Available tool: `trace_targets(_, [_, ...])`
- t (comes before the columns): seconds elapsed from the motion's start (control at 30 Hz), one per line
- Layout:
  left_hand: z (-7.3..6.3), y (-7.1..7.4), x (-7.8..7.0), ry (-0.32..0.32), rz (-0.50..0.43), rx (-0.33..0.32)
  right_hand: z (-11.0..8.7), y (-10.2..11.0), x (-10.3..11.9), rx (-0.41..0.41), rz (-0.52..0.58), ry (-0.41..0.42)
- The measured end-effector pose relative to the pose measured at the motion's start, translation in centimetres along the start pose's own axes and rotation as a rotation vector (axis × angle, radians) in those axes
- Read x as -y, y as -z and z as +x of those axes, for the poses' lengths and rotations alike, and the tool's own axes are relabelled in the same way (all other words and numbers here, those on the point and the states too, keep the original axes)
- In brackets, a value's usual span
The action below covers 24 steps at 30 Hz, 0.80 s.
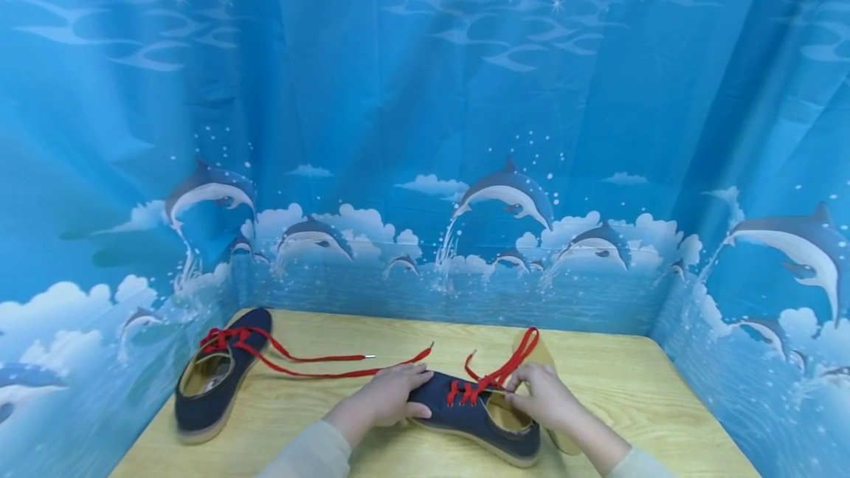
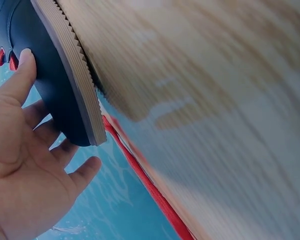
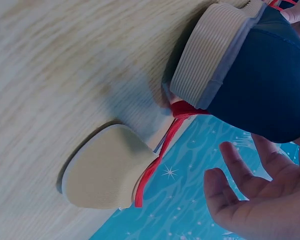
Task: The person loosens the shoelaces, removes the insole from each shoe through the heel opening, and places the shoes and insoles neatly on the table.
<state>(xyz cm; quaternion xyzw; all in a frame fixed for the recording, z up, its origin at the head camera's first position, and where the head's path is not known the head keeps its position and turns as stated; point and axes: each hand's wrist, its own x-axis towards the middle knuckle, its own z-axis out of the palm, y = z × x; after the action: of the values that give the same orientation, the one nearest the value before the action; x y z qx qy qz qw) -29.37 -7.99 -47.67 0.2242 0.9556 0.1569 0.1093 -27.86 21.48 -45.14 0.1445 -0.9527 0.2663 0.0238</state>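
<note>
A navy shoe (image 1: 458, 419) with red laces (image 1: 488, 382) lies on the table, toe to the left. My left hand (image 1: 396, 395) grips its toe, thumb on the near side and fingers on the far side; in the left wrist view the thumb presses the dark upper (image 2: 60, 85). The right hand (image 1: 541, 397) pinches the far rim of the shoe's opening with thumb and forefinger. Its other fingers (image 3: 235, 165) hang loosely curled beside the heel in the right wrist view. The laces loop up loosely over the far side of the shoe.
A tan insole (image 1: 564, 440) lies behind the shoe, partly hidden by the right hand. At the left edge of the wooden table (image 1: 637, 389) stands a second navy shoe (image 1: 215, 397), its long red laces trailing right. Blue dolphin-print curtains (image 1: 425, 131) enclose the table.
</note>
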Motion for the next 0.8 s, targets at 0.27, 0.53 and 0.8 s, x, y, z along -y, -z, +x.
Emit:
trace_targets(0.27, [0.1,0.2,0.7,-0.012,-0.127,-0.016,-0.2,0.2,0.4,0.02,-0.001,-0.011])
trace_targets(0.53, [0.9,0.6,1.5,-0.039,-0.219,-0.003,-0.5,0.2,0.5,0.071,0.009,-0.013])
trace_targets(0.8, [2.0,0.8,2.1,-0.049,-0.309,0.01,-1.6,0.0,0.8,0.08,0.005,0.0])
